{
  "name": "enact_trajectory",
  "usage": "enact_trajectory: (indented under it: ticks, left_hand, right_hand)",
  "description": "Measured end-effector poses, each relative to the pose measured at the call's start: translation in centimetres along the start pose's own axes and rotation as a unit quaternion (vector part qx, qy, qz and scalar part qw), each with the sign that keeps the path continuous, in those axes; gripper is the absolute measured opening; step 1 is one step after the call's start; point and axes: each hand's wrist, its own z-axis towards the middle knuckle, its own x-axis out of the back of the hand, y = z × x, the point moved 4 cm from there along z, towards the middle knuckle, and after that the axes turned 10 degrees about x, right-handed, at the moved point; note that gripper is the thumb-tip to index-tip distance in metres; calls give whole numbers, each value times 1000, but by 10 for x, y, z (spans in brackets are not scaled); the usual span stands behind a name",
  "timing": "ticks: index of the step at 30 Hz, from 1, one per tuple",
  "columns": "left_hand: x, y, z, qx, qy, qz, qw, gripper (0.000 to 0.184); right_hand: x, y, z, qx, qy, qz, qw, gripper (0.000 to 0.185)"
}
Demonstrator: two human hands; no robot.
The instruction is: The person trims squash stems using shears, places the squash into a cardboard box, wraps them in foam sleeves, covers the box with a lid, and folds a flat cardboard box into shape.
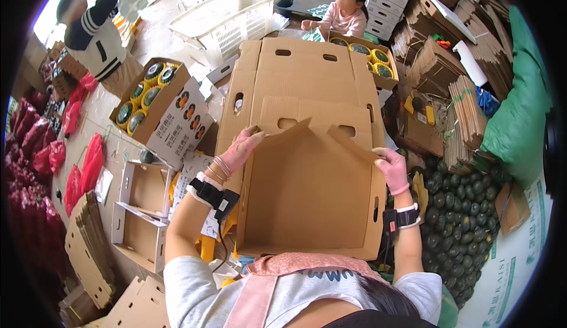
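Observation:
A brown cardboard box (313,204), partly folded up, lies in front of my body with its long back panel (307,71) stretched away from me. My left hand (241,149), in a pink glove, pinches the left corner flap (289,134), which angles inward. On the other side my right hand (392,170), also gloved in pink, has its fingers closed on the right corner flap (349,145). The two flaps slant toward each other with a gap between them. Hand holes are cut in the panels.
Boxes of netted green squash (142,100) stand at left and beyond the panel (384,62). Loose dark squash (458,222) are heaped at right. White crates (224,24), stacked flat cardboard (466,112) and red sacks (35,151) surround me. Two people (94,36) are nearby.

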Motion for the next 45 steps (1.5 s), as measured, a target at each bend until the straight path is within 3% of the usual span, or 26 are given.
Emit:
enact_trajectory:
  ticks: [1, 3, 6, 8, 11, 12, 14, 15, 17, 18, 19, 22, 23, 24, 26, 27, 28, 30, 32, 35, 37, 41, 45]
  left_hand:
    - [-2, -2, -5, 74, -20, -89, 993, 43]
    - [-2, 9, -13, 138, -58, -175, 973, 40]
    - [-2, 43, -9, 120, -69, -212, 967, 31]
    - [-2, 44, -10, 137, -16, -292, 946, 23]
    - [-5, 87, -19, 27, 147, -162, 975, 26]
    - [-2, 94, -24, 13, 127, -49, 991, 28]
    - [-2, 102, -29, -10, 75, 173, 982, 32]
    - [2, 97, -32, 23, -36, 187, 981, 45]
    - [6, 99, -40, -5, -102, -48, 994, 56]
    - [8, 100, -45, -22, -133, -166, 977, 62]
    - [14, 94, -42, 44, -188, -150, 970, 75]
    - [27, 105, -30, 110, -290, -68, 948, 65]
    - [22, 114, -27, 134, -314, 110, 934, 60]
    - [19, 116, -22, 69, -295, 195, 933, 62]
    - [6, 94, -6, 47, -266, 281, 921, 77]
    - [13, 90, -23, 77, -258, 273, 924, 85]
    - [-4, 91, -18, 125, -266, 268, 917, 84]
    - [-36, 102, 2, 74, -301, 436, 845, 78]
    - [-51, 92, 26, 8, -270, 454, 849, 68]
    - [-62, 96, 26, -5, -228, 489, 842, 58]
    - [-65, 91, 32, 23, -208, 515, 831, 37]
    - [-64, 79, 32, -14, -228, 559, 797, 32]
    - [-58, 61, 24, 0, -184, 651, 736, 31]
  right_hand:
    - [-1, -11, -4, 18, -6, 16, 1000, 23]
    - [7, 0, -6, 18, 0, 93, 996, 21]
    - [7, 1, -8, 41, 16, 134, 990, 16]
    - [7, -1, -10, 90, 32, 151, 984, 16]
    - [7, -9, -11, 91, 76, 124, 985, 33]
    - [3, -14, -12, 93, 97, 121, 984, 34]
    - [14, -4, -13, 129, 12, -2, 992, 29]
    - [26, 3, -13, 148, -27, -66, 986, 34]
    - [35, -1, -12, 153, -104, -205, 961, 59]
    - [35, -11, -7, 141, -129, -160, 968, 59]
    - [35, -22, -1, 127, -155, -115, 973, 59]
    - [28, -60, 5, 30, -246, 63, 967, 58]
    - [25, -61, 7, 22, -280, 16, 960, 60]
    - [19, -60, 9, 18, -320, -30, 947, 63]
    - [-1, -75, 20, 60, -362, -227, 902, 73]
    - [-17, -77, 30, 81, -390, -262, 879, 77]
    - [-16, -77, 27, 126, -389, -384, 827, 81]
    - [-31, -73, 26, 133, -382, -534, 742, 81]
    - [-62, -65, 33, 177, -399, -545, 716, 78]
    - [-75, -49, 36, 175, -361, -557, 727, 70]
    - [-75, -46, 47, 181, -329, -555, 743, 57]
    - [-57, -23, 61, 291, -263, -505, 769, 33]
    - [-82, -5, 30, 405, -141, -542, 723, 10]
